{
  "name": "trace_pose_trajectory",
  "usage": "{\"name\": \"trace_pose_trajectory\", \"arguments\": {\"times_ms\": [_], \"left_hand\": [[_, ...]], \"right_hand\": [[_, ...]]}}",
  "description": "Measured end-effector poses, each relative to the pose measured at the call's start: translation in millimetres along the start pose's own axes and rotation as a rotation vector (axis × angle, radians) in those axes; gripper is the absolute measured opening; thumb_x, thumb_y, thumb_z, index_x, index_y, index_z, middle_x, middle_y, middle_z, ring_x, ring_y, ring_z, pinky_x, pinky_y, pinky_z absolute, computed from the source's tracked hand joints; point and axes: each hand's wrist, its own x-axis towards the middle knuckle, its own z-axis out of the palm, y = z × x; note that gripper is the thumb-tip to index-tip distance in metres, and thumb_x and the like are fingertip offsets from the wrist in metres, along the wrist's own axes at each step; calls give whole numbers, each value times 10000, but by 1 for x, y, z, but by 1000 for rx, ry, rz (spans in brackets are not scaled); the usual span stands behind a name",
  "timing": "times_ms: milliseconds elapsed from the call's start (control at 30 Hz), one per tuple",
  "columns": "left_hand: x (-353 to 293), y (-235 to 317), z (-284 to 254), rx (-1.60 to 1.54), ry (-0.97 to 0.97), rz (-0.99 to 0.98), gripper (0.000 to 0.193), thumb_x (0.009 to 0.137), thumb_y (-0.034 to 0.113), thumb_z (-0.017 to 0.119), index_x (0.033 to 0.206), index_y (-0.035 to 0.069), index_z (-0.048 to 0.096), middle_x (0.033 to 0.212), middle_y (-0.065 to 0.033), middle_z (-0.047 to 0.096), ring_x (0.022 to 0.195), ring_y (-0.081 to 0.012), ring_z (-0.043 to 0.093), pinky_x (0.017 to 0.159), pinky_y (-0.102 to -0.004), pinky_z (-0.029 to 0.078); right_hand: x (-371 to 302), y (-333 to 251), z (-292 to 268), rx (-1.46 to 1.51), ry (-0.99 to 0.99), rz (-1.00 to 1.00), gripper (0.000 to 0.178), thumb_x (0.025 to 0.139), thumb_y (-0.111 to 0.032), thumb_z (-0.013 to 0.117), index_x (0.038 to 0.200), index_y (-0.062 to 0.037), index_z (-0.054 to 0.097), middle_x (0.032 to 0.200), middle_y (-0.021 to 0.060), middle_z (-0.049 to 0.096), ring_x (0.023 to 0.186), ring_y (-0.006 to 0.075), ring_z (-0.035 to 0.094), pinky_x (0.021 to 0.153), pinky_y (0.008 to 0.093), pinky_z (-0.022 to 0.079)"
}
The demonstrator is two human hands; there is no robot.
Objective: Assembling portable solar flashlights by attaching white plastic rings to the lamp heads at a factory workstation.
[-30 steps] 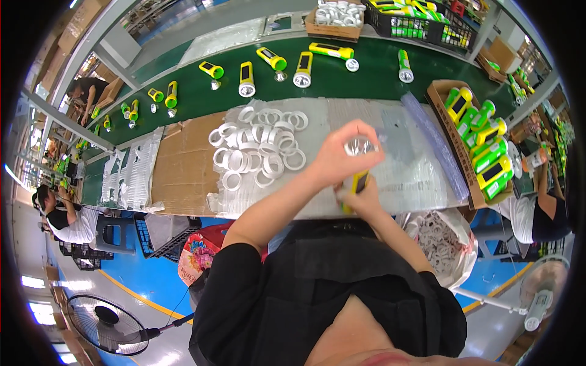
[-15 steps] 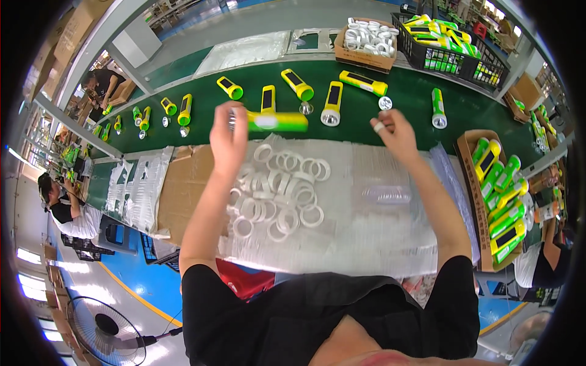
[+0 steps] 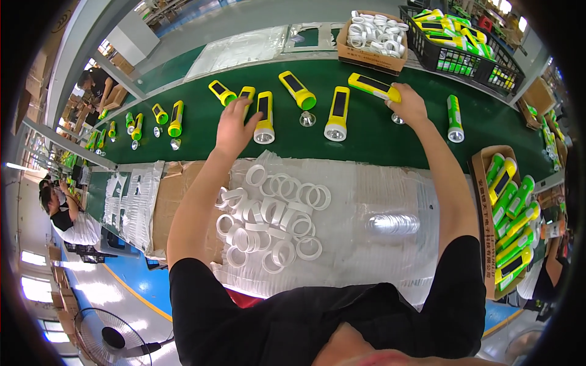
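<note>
Head view first: which way did the yellow torch (image 3: pixel 374 86) lie from the right hand (image 3: pixel 408 107)?

To its left, with the right end hidden beneath the fingers. The long axis slanted from upper left to lower right, dark panel facing up. The torch lay toward the far edge of the green bench (image 3: pixel 378 139), and the right hand was clearly the nearer one.

State of those fingers?

Curled over the torch's end. Whether they had closed firmly could not be determined.

And the left hand (image 3: pixel 234 129)?

Fingers spread, nothing seen gripped. The thumb was at the left side of a lens-fitted torch (image 3: pixel 265 119), whose axis ran roughly from far edge to near edge; touch could not be confirmed. Another torch (image 3: pixel 247 93) lay partly behind the fingers.

Obstructions?

A loose reflector (image 3: pixel 398 119) sat just below the right hand, partly covered by it. Just beyond the yellow torch, a box of white rings (image 3: pixel 369 60) stood along the far edge, a black crate (image 3: pixel 421 52) to its right. One further torch (image 3: pixel 337 114) lay between the hands, closer to the right.

Near side?

Loose white rings (image 3: pixel 271 222) were heaped on the wrapped sheet (image 3: pixel 342 256) below the bench's near edge; a carton of torches (image 3: pixel 486 226) stood by its right corner.
</note>
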Motion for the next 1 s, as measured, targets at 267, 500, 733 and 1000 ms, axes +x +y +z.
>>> {"name": "trace_pose_trajectory", "arguments": {"times_ms": [267, 500, 733, 1000], "left_hand": [[-5, 188, -40, -358, -193, 443, 851, 729, 300, 819, 1422, 61, 388, 1368, -197, 499, 1188, -395, 529, 991, -426, 441], [-95, 234, -68, -667, -323, 145, 657, 860, 200, 691, 1427, 128, 370, 1093, -227, 633, 938, -410, 643, 764, -431, 529], [-200, 280, -77, -780, -330, 51, 698, 846, 211, 718, 1435, 82, 366, 1175, -200, 628, 982, -361, 660, 814, -397, 535], [-180, 262, -56, -1310, -304, -197, 376, 997, 226, 536, 1289, -11, 552, 1248, -149, 614, 1118, -217, 605, 900, -319, 485]], "right_hand": [[-130, -71, -126, 353, -66, -505, 517, 739, -67, 772, 1203, -31, 548, 1158, 136, 595, 1051, 344, 594, 902, 359, 487], [-265, -121, -128, 279, 408, -439, 523, 726, -124, 790, 1201, -67, 580, 1135, 149, 603, 1051, 322, 588, 898, 373, 476], [-336, -159, -97, 1543, -65, 261, 471, 923, -319, 650, 1237, 7, 519, 1050, 113, 661, 971, 193, 635, 870, 320, 483], [-382, -165, -103, 1722, -548, 135, 633, 760, -348, 728, 1236, -9, 486, 871, 118, 605, 743, 197, 601, 677, 312, 482]]}}
